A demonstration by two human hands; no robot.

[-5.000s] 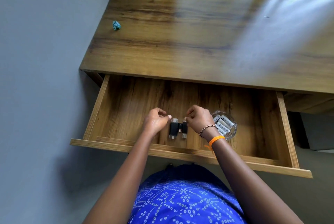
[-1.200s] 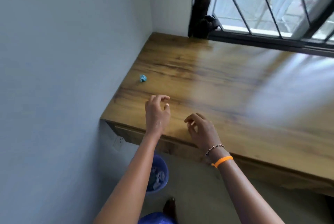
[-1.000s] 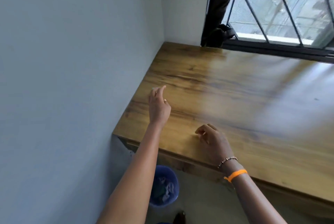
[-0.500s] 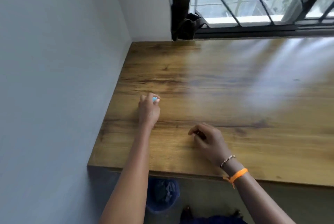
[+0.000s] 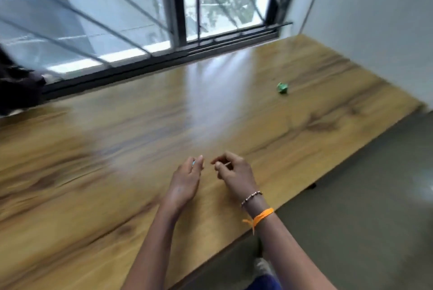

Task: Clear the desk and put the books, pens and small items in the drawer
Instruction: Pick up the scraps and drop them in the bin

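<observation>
Desk (image 5: 117, 196) blurred; left hand (image 5: 185, 184) mostly hides blue scrap (image 5: 193, 162).

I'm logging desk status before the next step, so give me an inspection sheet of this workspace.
Surface: wooden desk top, glossy with window glare.
Job's things: small crumpled green scrap lying toward the right end of the desk; a small light-blue item shows between the left hand's fingers.
Clutter: nothing seen.
Hands: left hand over the desk, fingers pinching the blue item; right hand curled, what it holds, if anything, cannot be told.
Cables: nothing seen.
Surroundings: barred window behind the desk, dark cloth at far left, grey floor on the right.
</observation>
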